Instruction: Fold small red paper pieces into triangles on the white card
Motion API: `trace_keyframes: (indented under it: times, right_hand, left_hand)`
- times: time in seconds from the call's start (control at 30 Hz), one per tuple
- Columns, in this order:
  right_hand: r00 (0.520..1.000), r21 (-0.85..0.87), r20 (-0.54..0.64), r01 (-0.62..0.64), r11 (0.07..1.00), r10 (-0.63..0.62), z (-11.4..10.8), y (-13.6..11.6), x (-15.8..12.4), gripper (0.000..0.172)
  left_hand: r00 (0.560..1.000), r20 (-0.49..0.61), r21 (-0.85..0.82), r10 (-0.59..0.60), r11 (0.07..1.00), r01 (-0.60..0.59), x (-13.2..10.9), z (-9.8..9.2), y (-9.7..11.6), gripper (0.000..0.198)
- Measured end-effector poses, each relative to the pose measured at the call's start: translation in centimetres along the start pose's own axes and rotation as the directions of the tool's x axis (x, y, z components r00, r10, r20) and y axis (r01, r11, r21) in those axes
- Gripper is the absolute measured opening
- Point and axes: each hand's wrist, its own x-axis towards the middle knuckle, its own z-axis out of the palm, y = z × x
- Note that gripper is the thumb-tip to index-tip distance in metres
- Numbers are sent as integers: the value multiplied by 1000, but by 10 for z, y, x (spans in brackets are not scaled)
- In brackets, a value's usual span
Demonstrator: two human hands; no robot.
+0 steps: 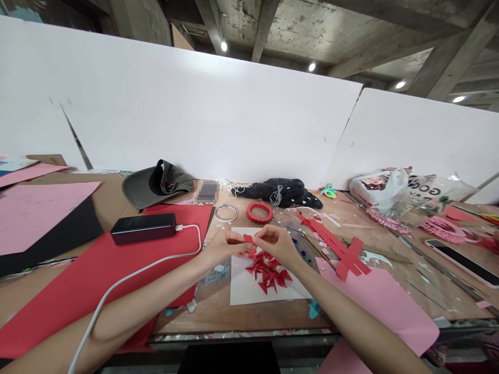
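My left hand (224, 248) and my right hand (275, 244) meet over a white sheet (244, 288) on the table, and both pinch one small red paper piece (248, 239) between their fingertips. Just below the hands lies a pile of folded red paper pieces (268, 272) on that sheet. Red paper strips (343, 252), crossed over each other, lie to the right of my right hand.
A black power bank (143, 228) with a white cable (156, 262) rests on a red sheet (78, 280) at left. A grey cap (156, 184), a red ring (259, 212), black cloth (278, 191), plastic bags (380, 189) and a phone (463, 262) surround the work area. Pink paper (385, 301) lies at right.
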Motion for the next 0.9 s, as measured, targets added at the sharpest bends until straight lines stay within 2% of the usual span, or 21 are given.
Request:
trace_keyframes:
  times: [0.1,0.17,0.23,0.3,0.37,0.43,0.5,0.57,0.63,0.77,0.83,0.9]
  right_hand:
    - [1000,54,-14,-15,998,16,1,0,0,16]
    - [1000,74,-20,-9,997,10,2,-1,0,22]
    - [999,62,-35,24,998,-22,2,-3,0,24]
    - [993,11,-79,85,996,-84,0,-4,0,18]
    - [975,-84,-140,162,983,-173,-2,-5,-2,10]
    - [948,-188,-145,254,949,-283,-4,-6,-3,2]
    - [923,-244,-67,352,904,-378,-6,-6,-5,8]
    - [909,-248,18,406,879,-415,-7,-6,-5,13]
    - [929,-207,28,368,907,-370,-7,-6,-3,14]
    - [995,21,23,100,995,-101,-9,-2,3,20]
    - [998,115,61,0,993,-7,-10,-1,5,21]
    - [996,157,79,-44,987,32,-10,0,5,22]
  left_hand:
    - [999,-11,9,31,999,-31,0,1,-2,20]
    - [996,-20,54,86,995,-84,1,1,-2,19]
    - [989,-26,109,144,984,-140,1,1,-2,19]
    - [989,-23,77,146,987,-144,0,1,0,19]
    - [998,11,-82,62,995,-61,-1,1,1,24]
    - [997,71,-260,-43,964,60,-2,0,3,34]
    - [989,92,-352,-116,925,141,-3,-1,3,35]
    - [986,71,-377,-152,911,168,-2,-3,1,34]
    - [988,26,-378,-150,914,148,-2,-4,-1,34]
    - [988,-114,-344,-106,937,61,-2,-4,1,30]
    - [984,-148,-335,-101,941,46,-2,-3,3,28]
    - [985,-146,-327,-95,944,42,-3,-2,5,28]
